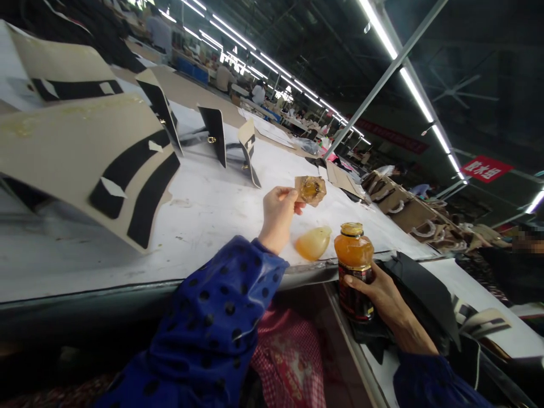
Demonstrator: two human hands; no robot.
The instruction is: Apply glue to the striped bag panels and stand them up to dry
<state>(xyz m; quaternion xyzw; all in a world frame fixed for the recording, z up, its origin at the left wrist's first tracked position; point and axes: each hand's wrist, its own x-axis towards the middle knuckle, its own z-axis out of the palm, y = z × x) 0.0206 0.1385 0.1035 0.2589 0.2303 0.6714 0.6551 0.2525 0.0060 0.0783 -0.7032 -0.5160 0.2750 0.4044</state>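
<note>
Pinched in my left hand (pixel 278 212), above the white table surface, is a small piece of brown cardboard (pixel 311 190) with an amber, sticky-looking round stain on it. My right hand (pixel 385 292) wraps round a glass jar (pixel 355 266) with a dark label, held upright at the table's front edge. The jar contains amber, glue-like stuff, and its mouth has no lid on. Between the two hands a translucent yellowish pear-shaped bottle (pixel 313 243) lies on the table.
Bent beige panels with black strips (pixel 127 164) stand on the left. Small black flaps with metal clasps (pixel 213 136) are farther back. Black pieces (pixel 419 289) lie right of the jar. Brown bags with handles (pixel 397 204) are stacked at right, and people sit in the background.
</note>
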